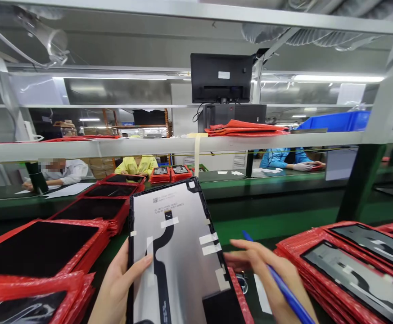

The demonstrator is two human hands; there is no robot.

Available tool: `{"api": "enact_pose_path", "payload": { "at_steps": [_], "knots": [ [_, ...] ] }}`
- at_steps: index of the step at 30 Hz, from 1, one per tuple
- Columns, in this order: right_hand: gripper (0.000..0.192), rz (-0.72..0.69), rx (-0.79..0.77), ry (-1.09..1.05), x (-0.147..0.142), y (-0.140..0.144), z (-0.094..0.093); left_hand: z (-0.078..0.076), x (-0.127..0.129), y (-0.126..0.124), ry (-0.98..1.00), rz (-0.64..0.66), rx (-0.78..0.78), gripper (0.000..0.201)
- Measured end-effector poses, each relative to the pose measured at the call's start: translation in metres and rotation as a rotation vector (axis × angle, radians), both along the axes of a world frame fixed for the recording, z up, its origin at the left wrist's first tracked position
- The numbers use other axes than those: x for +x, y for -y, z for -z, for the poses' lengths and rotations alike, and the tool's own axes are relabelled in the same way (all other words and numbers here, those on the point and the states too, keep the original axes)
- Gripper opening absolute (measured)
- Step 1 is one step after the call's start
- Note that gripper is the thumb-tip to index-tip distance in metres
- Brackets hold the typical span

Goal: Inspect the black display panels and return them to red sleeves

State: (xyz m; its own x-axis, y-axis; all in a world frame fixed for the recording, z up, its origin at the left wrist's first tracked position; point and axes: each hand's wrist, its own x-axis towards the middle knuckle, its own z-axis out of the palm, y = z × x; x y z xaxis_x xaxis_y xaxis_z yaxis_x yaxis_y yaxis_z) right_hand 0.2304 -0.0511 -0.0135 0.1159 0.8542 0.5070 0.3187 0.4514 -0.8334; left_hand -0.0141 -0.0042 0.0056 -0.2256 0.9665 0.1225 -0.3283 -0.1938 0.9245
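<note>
My left hand [118,281] grips the left edge of a tablet display panel [179,252], thumb across its grey back. The panel is tilted up toward me, back side showing, with a black flex cable, white tape strips and a printed code label. My right hand [270,274] hovers just right of the panel with a blue pen [280,285] held between its fingers, the fingertips pointing toward the panel's right edge. A red bubble-wrap bag [240,297] lies under the panel.
Stacks of panels in red bubble bags lie at left [41,252] and right [351,270]. A green conveyor belt [277,216] runs across. Co-workers sit on the far side [64,171]. A monitor [221,77] and blue bin [338,120] stand on the overhead shelf.
</note>
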Motion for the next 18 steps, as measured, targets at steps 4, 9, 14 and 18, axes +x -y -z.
{"api": "enact_pose_path", "payload": {
  "at_steps": [4, 9, 14, 18],
  "knots": [
    [0.038, -0.06, -0.173, -0.082, -0.016, -0.009, -0.005, 0.002, 0.001, 0.001, -0.027, -0.009, -0.069, 0.085],
    [0.03, -0.063, -0.174, -0.044, -0.023, -0.007, -0.003, -0.001, 0.005, 0.007, -0.049, 0.019, -0.086, 0.085],
    [0.025, -0.082, -0.18, -0.068, -0.027, -0.018, -0.002, -0.003, 0.016, 0.016, -0.043, 0.04, -0.091, 0.086],
    [0.027, -0.138, -0.199, -0.059, -0.029, -0.026, 0.001, -0.001, 0.021, 0.019, -0.028, 0.03, -0.058, 0.074]
  ]
}}
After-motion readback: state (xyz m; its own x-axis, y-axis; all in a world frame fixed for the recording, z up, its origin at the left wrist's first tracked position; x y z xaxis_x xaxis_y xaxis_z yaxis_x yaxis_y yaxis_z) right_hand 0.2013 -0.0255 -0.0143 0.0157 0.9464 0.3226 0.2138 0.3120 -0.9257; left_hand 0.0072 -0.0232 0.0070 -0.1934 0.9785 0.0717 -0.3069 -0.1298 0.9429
